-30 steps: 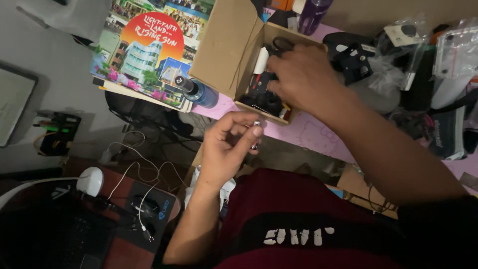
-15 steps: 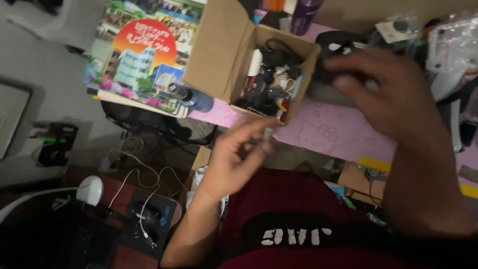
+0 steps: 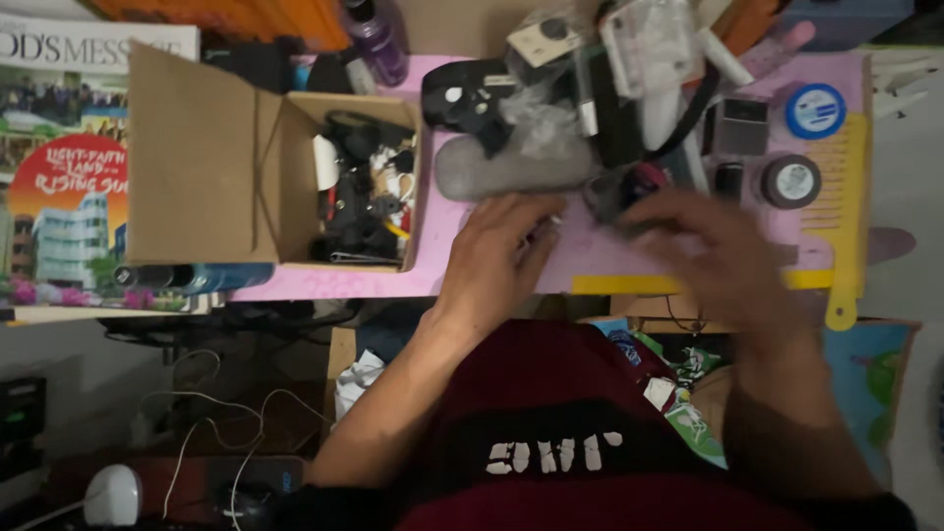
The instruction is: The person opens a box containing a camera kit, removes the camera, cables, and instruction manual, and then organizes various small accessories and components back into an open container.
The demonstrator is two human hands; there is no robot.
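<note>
My left hand [image 3: 497,258] rests on the pink table top [image 3: 511,280], fingers bent, their tips just below a grey fuzzy cylinder [image 3: 511,167]. Whether something small sits between those fingertips I cannot tell. My right hand [image 3: 718,246] is blurred by motion; its fingers reach left and touch a small dark object with a red part [image 3: 618,192]. Whether they grip it is unclear. An open cardboard box [image 3: 197,167] with dark cables and small parts [image 3: 364,197] stands to the left of both hands.
Behind the hands lie a black device [image 3: 467,93], clear plastic bags, a purple bottle [image 3: 374,39], two round tins [image 3: 814,110] and a yellow comb [image 3: 848,197]. A colourful magazine [image 3: 59,197] lies far left. Cables and a white mouse [image 3: 113,494] sit on the floor.
The view has swung right. My right hand left the box and moved right across the table. My left hand rose from my lap onto the pink table top.
</note>
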